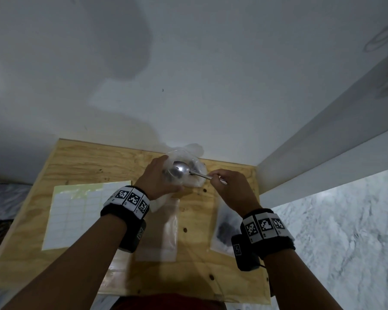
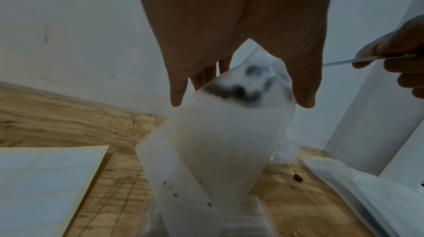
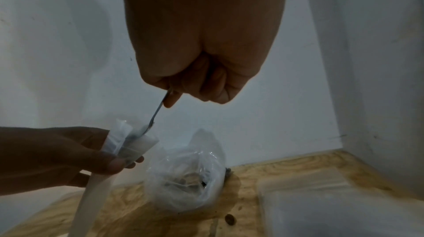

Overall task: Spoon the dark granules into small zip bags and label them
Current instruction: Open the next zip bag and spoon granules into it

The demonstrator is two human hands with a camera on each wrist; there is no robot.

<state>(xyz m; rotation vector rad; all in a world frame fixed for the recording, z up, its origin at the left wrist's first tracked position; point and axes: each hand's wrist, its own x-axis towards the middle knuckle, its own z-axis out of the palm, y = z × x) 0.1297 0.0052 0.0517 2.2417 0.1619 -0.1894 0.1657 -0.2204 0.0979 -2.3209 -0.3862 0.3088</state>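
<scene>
Your left hand (image 1: 160, 175) holds a small zip bag (image 2: 218, 132) upright above the plywood surface (image 1: 81, 166), its grip pinching the bag near the mouth between thumb and fingers (image 2: 176, 94), with the bag's lower end hanging toward the surface. Your right hand (image 1: 230, 186) has its grip closed around the handle of a metal spoon (image 1: 180, 170), fingers curled tight on the thin shank, and the spoon's bowl sits at the open mouth of the bag. Dark granules (image 2: 231, 91) show through the bag's cloudy wall just under your fingertips. Behind the bag, a crumpled clear plastic bag (image 3: 185, 177) rests on the surface against the wall. A sheet of white labels (image 1: 76, 211) lies at the left, an empty zip bag (image 1: 159, 231) in the middle, and a filled zip bag (image 1: 224, 229) under your right wrist.
</scene>
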